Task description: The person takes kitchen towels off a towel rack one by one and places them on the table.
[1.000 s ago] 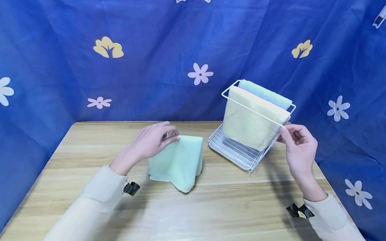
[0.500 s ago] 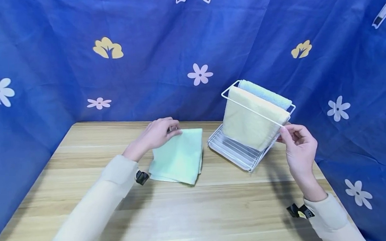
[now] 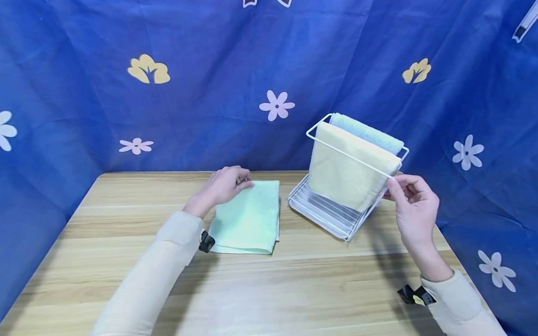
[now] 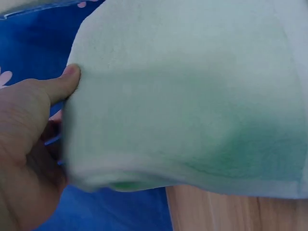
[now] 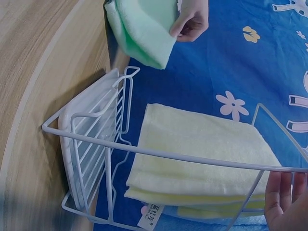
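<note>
My left hand point(image 3: 226, 186) pinches the upper edge of a folded mint-green towel point(image 3: 249, 220) between thumb and fingers. The left wrist view shows the thumb point(image 4: 70, 79) on the near face of the towel point(image 4: 183, 106), with other fingers behind it. To the right stands a white wire towel rack point(image 3: 319, 226) with a tray base. A pale yellow towel point(image 3: 347, 168) hangs over it, with a light blue towel point(image 3: 368, 131) behind. My right hand point(image 3: 416, 205) grips the rack's upper wire at its right end; in the right wrist view its fingers point(image 5: 274, 197) curl around the bar.
Both hands work over a wood-grain table point(image 3: 277, 301). A blue curtain point(image 3: 199, 90) with flowers hangs close behind the rack and along the sides. A small printed label point(image 5: 150, 217) sticks out under the yellow towel in the right wrist view.
My left hand has shifted slightly to the right and up with the green towel. The towel's drooping lower corner has drawn back and its face has smoothed out. My right hand keeps its grip on the rack.
</note>
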Tool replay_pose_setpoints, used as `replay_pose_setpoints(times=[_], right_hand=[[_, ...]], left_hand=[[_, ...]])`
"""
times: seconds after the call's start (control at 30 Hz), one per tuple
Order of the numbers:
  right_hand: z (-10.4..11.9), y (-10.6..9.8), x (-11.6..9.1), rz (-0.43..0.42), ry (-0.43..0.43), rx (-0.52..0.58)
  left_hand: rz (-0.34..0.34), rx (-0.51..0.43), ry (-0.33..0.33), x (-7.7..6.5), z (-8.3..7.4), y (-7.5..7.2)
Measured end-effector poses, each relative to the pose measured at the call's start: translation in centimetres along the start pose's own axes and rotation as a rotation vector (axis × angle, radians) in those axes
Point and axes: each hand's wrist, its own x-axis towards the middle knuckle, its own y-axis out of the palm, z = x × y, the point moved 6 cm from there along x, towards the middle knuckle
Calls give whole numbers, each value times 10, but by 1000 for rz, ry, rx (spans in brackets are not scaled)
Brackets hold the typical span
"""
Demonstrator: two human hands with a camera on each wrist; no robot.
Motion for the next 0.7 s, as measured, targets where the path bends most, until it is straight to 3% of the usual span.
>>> replay_pose_setpoints(times=[0.7], right_hand=[[0, -2, -2, -18, 22, -22]], left_hand=[[31, 15, -63, 22, 15, 20]])
